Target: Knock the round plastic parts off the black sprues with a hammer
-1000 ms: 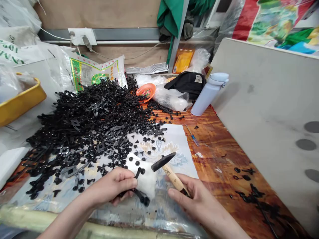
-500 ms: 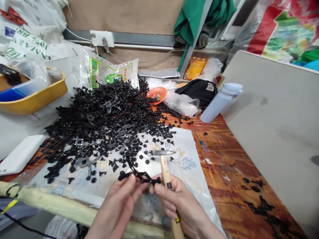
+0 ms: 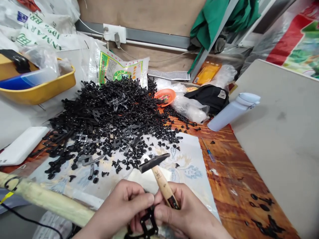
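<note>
A black jointed linkage (image 3: 149, 225) is pinched by the left hand (image 3: 128, 206) at the near edge of the tabletop (image 3: 225, 166); a wooden-handled hammer (image 3: 163, 186) is gripped in the right hand (image 3: 183, 209), its thumb beside the linkage

We read "MK" on the hammer handle (image 3: 163, 186), near. On the white sack (image 3: 47, 30), far left, we note green "NMAR" and "10% BR". The green-bordered bag's (image 3: 124, 68) small print is illegible.
</note>
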Available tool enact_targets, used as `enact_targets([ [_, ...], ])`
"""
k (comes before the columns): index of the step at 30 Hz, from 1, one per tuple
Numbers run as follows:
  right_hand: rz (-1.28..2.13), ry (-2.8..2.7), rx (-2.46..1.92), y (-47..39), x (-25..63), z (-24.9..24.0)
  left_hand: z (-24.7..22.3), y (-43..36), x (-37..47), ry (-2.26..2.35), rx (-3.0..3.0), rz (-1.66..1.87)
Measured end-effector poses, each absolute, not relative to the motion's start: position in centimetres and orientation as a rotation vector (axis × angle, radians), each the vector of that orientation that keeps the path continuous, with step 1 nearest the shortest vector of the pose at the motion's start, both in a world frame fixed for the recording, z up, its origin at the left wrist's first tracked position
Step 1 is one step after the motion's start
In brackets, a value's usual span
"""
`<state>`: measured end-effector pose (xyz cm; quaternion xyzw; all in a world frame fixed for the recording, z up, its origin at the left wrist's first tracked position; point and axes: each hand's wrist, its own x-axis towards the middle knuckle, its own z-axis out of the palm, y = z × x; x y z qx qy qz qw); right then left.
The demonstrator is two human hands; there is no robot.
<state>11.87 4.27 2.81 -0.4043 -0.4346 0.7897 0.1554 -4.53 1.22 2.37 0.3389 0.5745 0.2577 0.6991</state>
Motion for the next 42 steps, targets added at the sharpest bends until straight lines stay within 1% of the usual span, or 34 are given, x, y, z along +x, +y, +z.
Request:
enact_targets([
  [6, 2.271, -1.173, -1.223, 4.7, 12.5, 2.1, 0.5, 0.7, -4.7, 1.070, 0.571, 0.630],
  [9, 2.300, -1.189, -1.254, 4.9, 12.7, 2.0, 0.4, 0.4, -4.4, 1.175, 0.618, 0.658],
  [11, 2.260, -1.283, -1.263, 5.5, 12.6, 1.7, 0.4, 0.3, -4.3, 1.225, 0.574, 0.746],
  [12, 2.142, -1.382, -1.303, 6.1, 12.5, 1.4, 0.4, 0.3, -4.2, 1.220, 0.529, 0.795],
  [13, 1.941, -1.518, -1.367, 6.7, 12.3, 1.0, 0.3, 0.3, -4.1, 1.212, 0.474, 0.839],
  [16, 1.213, -1.880, -1.523, 8.8, 11.5, -0.4, -0.2, 0.3, -3.9, 1.230, 0.347, 0.917],
  [18, 1.037, -1.976, -1.546, 9.7, 10.8, -1.2, -0.7, 0.3, -3.8, 1.263, 0.309, 0.944],
  [27, 1.073, -2.044, -1.582, 6.5, 10.7, -1.6, -2.8, -0.1, -3.7, 1.316, 0.325, 0.939],
  [32, 1.361, -1.770, -1.488, 6.5, 12.3, -0.7, -2.3, 0.4, -3.6, 1.354, 0.370, 0.909],
  [36, 1.374, -1.630, -1.453, 5.8, 14.4, -0.4, -1.7, 1.0, -3.6, 1.374, 0.410, 0.886],
  [42, 1.381, -1.671, -1.475, 4.8, 15.5, -1.6, -1.4, 1.8, -2.9, 1.378, 0.379, 0.883],
])
